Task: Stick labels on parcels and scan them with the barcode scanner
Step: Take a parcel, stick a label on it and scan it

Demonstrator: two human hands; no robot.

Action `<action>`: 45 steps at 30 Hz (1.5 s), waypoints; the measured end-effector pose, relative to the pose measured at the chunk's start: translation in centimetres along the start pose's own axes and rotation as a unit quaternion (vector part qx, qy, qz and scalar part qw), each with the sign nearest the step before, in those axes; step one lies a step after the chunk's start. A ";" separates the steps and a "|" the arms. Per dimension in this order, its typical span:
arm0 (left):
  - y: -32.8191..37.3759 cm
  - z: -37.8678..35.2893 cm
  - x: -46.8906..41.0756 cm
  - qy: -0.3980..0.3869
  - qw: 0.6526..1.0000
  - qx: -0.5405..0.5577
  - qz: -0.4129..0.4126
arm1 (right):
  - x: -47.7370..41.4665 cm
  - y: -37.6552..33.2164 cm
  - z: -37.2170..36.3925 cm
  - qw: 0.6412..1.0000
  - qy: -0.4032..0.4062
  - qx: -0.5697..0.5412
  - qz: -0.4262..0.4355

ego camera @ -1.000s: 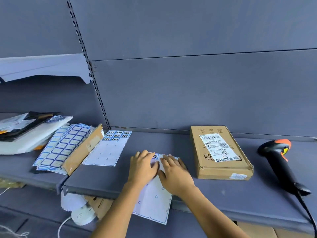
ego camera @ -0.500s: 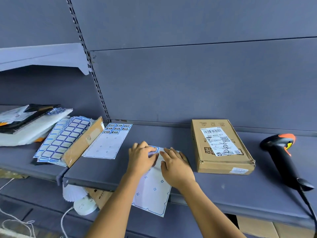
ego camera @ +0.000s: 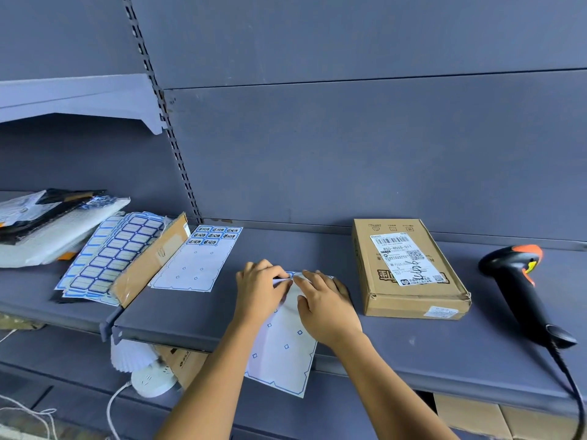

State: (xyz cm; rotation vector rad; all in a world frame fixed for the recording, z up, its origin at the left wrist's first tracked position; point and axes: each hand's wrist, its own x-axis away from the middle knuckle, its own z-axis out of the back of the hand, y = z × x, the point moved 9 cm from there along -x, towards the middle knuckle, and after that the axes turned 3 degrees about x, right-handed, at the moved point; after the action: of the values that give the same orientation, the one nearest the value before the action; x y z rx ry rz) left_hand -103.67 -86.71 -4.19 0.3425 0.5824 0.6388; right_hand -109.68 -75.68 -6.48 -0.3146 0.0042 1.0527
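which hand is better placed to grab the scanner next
Right, most likely. The right hand lies on the label sheet on the side toward the barcode scanner, which rests beyond the parcel; the left hand would have to cross over it.

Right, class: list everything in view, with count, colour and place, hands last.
used label sheet: 1, white, overhanging shelf front edge
cardboard parcel: 1, brown, right of that sheet
barcode scanner: 1, black and orange, far right
printed label sheet: 1, white and blue, left, further back
blank label sheets: stack, blue-bordered, further left
mailer bags: pile, white and black, far left
left hand: 1, pinches used label sheet's top
right hand: 1, rests on same sheet
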 end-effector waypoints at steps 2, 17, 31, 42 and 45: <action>-0.2 0.2 0.1 0.007 1.000 -0.002 0.011 | -0.1 0.1 -0.1 1.000 -0.009 0.001 0.000; -0.2 -0.1 0.1 -0.013 0.996 -0.083 0.024 | -0.1 -0.2 -0.2 1.000 -0.004 0.014 0.002; 0.5 -0.2 -0.5 0.006 0.996 -0.080 -0.047 | -0.1 0.0 0.3 0.996 0.067 0.047 -0.018; 0.1 -0.7 -1.2 0.007 0.996 -0.039 -0.085 | 0.0 0.0 0.4 0.988 0.141 0.056 0.001; -0.3 -0.8 -1.7 -0.012 0.995 -0.015 -0.093 | -0.1 0.3 0.5 0.986 0.152 0.066 -0.004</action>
State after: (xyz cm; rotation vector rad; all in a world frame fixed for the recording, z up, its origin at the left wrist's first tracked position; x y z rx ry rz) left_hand -105.09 -87.97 -4.27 0.2637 0.5749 0.4624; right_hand -110.04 -75.49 -6.05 -0.3520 0.3447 0.9840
